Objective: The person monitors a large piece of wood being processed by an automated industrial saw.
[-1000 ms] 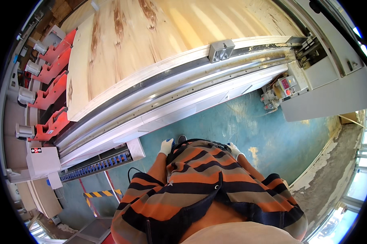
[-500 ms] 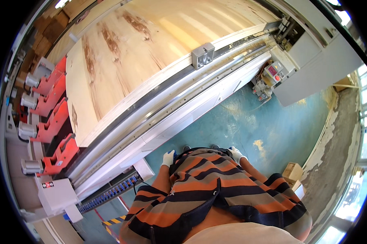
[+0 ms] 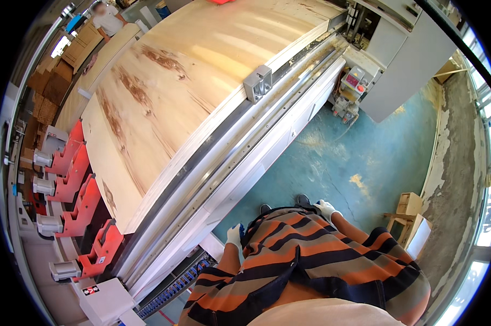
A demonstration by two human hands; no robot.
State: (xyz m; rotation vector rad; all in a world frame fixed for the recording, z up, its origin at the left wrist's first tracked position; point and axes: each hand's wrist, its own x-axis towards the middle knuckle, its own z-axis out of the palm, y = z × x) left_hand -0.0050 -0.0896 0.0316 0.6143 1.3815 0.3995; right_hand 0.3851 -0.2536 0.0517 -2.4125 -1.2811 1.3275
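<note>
White-gloved, your left hand [image 3: 235, 234] and right hand [image 3: 326, 209] hang apart at your sides; whether they grip anything, you can't tell. The pale, brown-streaked wooden panel [image 3: 188, 89] lies front-left.

The wooden sheet [image 3: 185, 92] lies on the machine [image 3: 267, 146] ahead of me, to my left, with a metal block [image 3: 258, 83] against its near edge. A rail [image 3: 246, 149] runs along the machine between that edge and me. Four clamps [image 3: 74, 176] line the sheet's left end; a control box [image 3: 355, 81] sits by the rail's far right end. Another person [image 3: 108, 22] is beyond the far left corner. My left hand [image 3: 234, 235] is nearer the machine; my right hand [image 3: 326, 209] is on the opposite side of my body, with a wooden box [image 3: 409, 204] farther right, near the wall [image 3: 457, 157].
</note>
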